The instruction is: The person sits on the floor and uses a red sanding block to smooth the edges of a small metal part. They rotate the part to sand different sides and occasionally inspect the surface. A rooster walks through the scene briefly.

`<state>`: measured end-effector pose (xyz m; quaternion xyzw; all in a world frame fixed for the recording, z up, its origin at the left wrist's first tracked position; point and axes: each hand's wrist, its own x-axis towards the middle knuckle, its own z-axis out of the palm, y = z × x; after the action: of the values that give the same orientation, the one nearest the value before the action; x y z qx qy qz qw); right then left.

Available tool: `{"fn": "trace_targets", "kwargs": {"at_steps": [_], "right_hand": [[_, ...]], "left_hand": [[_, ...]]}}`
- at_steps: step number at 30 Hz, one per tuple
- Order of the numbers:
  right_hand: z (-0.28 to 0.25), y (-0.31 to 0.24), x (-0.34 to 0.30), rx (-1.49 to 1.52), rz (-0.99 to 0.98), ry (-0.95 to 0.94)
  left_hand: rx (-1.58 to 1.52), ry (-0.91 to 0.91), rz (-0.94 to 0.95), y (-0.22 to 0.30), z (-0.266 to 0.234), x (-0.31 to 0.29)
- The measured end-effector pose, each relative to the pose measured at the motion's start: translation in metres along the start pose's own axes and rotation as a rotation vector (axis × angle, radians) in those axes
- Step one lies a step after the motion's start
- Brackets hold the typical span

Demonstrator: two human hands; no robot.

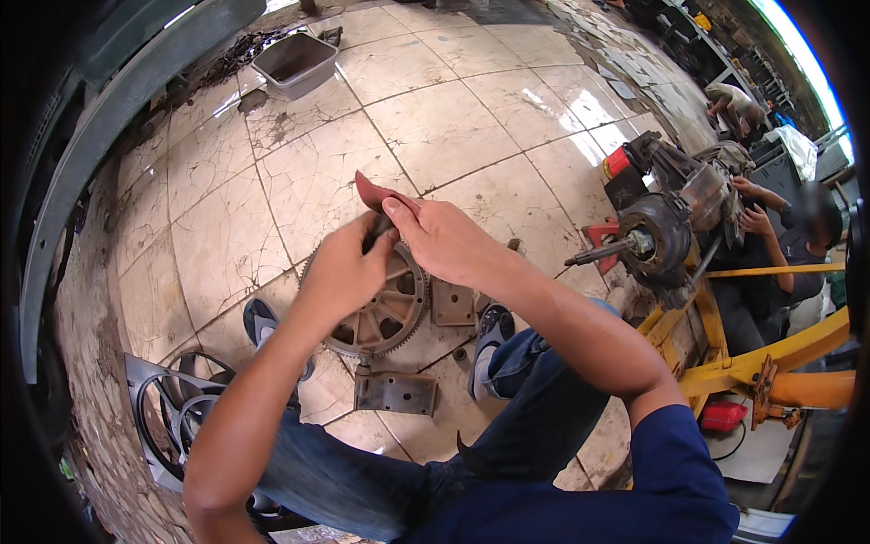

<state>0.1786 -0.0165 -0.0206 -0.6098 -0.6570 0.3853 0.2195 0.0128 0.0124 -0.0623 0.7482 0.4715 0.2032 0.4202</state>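
My left hand (349, 263) is closed around a small dark part (374, 230), mostly hidden by the fingers. Against it, my right hand (439, 238) pinches a curled reddish-brown piece of sandpaper (370, 192), whose free end sticks up past the fingers. Both hands meet above a large toothed flywheel (391, 331) lying on the tiles between my feet. Beside the flywheel is a flat metal plate with holes (450, 304). A hinged metal bracket (396, 393) lies closer to me.
A grey plastic basin (299, 68) sits at the far left. On the right, a greasy gearbox assembly (671, 227) with a protruding shaft rests by a yellow hoist frame (770, 363); a co-worker's hands (757, 213) touch it. A fan shroud (168, 408) lies at my left.
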Motion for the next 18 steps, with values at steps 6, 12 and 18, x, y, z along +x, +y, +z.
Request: {"fn": "trace_targets", "kwargs": {"at_steps": [6, 12, 18], "right_hand": [[0.016, 0.016, -0.003, 0.013, -0.246, 0.193], [0.001, -0.008, -0.004, 0.049, 0.038, 0.019], [0.007, 0.003, -0.003, -0.009, -0.054, 0.123]], "left_hand": [[-0.179, 0.024, -0.206, 0.011, -0.013, 0.005], [-0.102, -0.025, -0.027, 0.007, 0.003, -0.004], [-0.193, -0.056, -0.209, 0.022, -0.007, 0.0]]}}
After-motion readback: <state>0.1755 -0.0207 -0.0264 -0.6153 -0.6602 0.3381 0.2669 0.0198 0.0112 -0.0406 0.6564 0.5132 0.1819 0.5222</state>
